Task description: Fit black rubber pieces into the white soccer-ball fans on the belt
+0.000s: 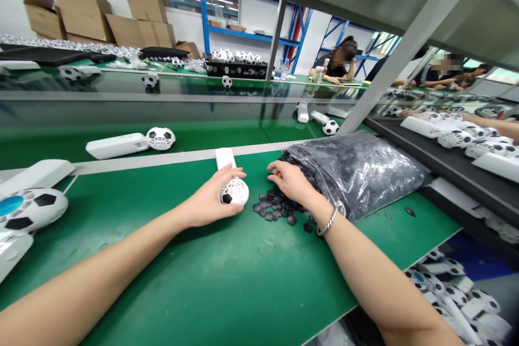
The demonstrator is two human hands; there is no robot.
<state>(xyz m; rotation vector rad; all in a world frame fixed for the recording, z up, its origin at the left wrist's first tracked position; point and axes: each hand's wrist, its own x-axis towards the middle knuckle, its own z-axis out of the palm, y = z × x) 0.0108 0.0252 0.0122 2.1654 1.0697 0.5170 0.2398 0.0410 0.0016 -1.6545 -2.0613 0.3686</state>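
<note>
My left hand (213,194) is closed around the ball head of a white soccer-ball handheld fan (236,191), thumb at the near side and fingers over the top. The ball has a lattice grille and one black patch showing. Its white handle (225,158) points away from me on the green mat. Just to the right, my right hand (290,179) is held above loose black pentagon pieces (271,206), its thumb and fingertips drawn together. Whatever is between those fingertips is too small to make out. Beside it lies a clear plastic bag (357,167) spilling more black pieces.
A lane behind the mat carries another soccer-ball fan (160,138). More fans (36,208) lie at far left. A black tray (438,146) of fans stands at right, beside a slanted metal post (405,54). Co-workers (340,62) sit at the back. More fans (458,286) lie lower right.
</note>
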